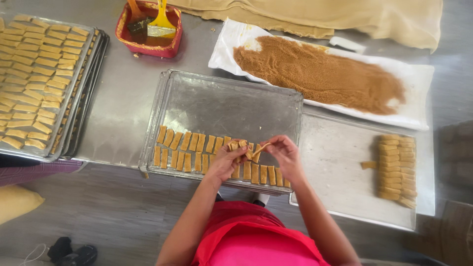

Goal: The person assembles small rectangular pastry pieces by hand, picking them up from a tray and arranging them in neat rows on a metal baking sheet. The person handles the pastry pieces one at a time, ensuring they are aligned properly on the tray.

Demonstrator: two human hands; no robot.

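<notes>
Dough strip (pixel 257 149): pinched between the fingers of both hands above the front edge of the centre baking tray (pixel 231 98).

Head view, hands: left hand (pixel 226 161) and right hand (pixel 285 153) are both closed on the strip; the fingers meet over the tray's second row.

Head view, progress: two rows of strips (pixel 197 150) fill the near part of the centre tray; the far part is bare metal. The left tray (pixel 39 79), on top of a stack, is full. A stack of cut strips (pixel 396 170) waits on the flat sheet (pixel 340 172) at right. Judged roughly one third of this tray is laid.

Head view, containers: a white sheet with brown crumb (pixel 320 74) lies beyond; a red square tub (pixel 148 29) holds a yellow-handled brush (pixel 161 23). No labels are legible.
</notes>
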